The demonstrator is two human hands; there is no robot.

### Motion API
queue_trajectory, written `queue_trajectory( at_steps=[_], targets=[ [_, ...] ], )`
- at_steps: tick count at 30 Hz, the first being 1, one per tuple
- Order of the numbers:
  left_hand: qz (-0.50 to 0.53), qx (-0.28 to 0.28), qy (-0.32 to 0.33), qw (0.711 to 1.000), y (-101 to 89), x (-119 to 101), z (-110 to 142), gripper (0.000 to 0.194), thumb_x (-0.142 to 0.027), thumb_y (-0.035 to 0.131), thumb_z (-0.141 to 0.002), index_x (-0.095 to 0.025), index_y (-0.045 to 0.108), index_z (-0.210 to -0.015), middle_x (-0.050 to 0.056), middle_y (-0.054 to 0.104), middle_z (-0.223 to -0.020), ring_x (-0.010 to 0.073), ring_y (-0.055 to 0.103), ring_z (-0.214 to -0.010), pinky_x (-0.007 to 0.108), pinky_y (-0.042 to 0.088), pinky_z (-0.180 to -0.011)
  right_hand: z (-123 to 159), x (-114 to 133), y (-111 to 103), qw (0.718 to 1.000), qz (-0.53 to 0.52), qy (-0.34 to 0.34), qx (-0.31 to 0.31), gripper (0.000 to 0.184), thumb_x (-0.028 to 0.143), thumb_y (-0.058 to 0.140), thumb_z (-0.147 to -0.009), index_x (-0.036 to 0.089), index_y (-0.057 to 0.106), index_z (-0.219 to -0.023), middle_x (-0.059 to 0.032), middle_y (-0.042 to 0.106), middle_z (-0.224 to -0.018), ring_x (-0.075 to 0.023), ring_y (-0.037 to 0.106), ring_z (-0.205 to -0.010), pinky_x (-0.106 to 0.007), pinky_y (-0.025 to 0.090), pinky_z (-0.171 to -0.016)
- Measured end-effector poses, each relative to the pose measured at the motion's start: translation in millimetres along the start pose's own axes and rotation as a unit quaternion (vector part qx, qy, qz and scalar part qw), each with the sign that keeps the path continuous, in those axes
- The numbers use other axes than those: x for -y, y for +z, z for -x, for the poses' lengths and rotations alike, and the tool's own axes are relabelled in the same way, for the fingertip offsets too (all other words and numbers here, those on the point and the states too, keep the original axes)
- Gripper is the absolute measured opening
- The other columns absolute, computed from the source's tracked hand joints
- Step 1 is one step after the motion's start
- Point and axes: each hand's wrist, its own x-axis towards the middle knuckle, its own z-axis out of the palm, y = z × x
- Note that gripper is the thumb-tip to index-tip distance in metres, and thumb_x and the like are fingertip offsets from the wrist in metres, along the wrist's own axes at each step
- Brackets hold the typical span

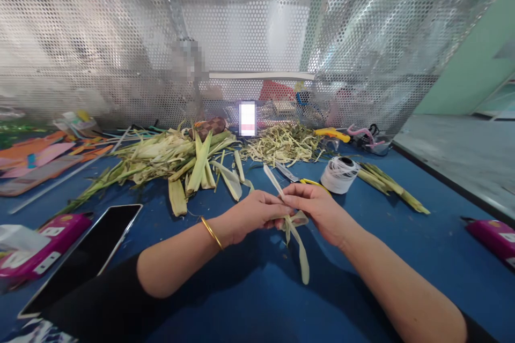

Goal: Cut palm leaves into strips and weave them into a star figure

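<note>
My left hand (251,215) and my right hand (319,209) meet over the blue table (257,300), both pinched on a pale green leaf strip (295,236). One end of the strip sticks up and away from my fingers; the other hangs down toward me. A gold bangle (211,232) circles my left wrist. Right behind my right hand lie scissors with yellow handles (300,178) and a white spool of string (340,174).
A pile of green leaves (169,158) and a heap of shredded trimmings (284,144) lie at the back. A phone (86,254) and a pink packet (44,244) sit at the left. More leaf stalks (392,187) and another pink packet (493,236) lie right. A perforated metal screen (257,48) walls the back.
</note>
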Motion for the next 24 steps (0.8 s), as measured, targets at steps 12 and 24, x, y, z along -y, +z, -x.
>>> queue_trajectory(
  at_steps=[12, 24],
  targets=[
    [0.018, 0.027, -0.019, 0.999, 5.9, 5, 1, 0.025, -0.039, 0.067, -0.069, -0.014, 0.07, -0.065, -0.002, 0.053, -0.048, 0.0069, 0.04, -0.043, 0.021, 0.029, -0.045, -2, -4, 3, 0.975, 0.137, -0.137, -0.11, 0.02, 0.037, 0.062, -0.073, 0.018, 0.057, -0.067, 0.0025, 0.054, -0.061, -0.0118, 0.049, -0.057, -0.025, 0.04, -0.054],
    [0.3, -0.095, 0.075, 0.946, -2.2, 2, -7, 0.024, -0.025, 0.081, -0.059, -0.012, 0.071, -0.077, 0.006, 0.071, -0.08, 0.0129, 0.064, -0.075, 0.021, 0.047, -0.075, 14, -11, 14, 0.852, 0.435, -0.249, -0.149, 0.028, 0.045, 0.057, -0.083, 0.021, 0.06, -0.068, 0.0012, 0.056, -0.056, -0.0141, 0.047, -0.051, -0.026, 0.033, -0.048]
  ],
)
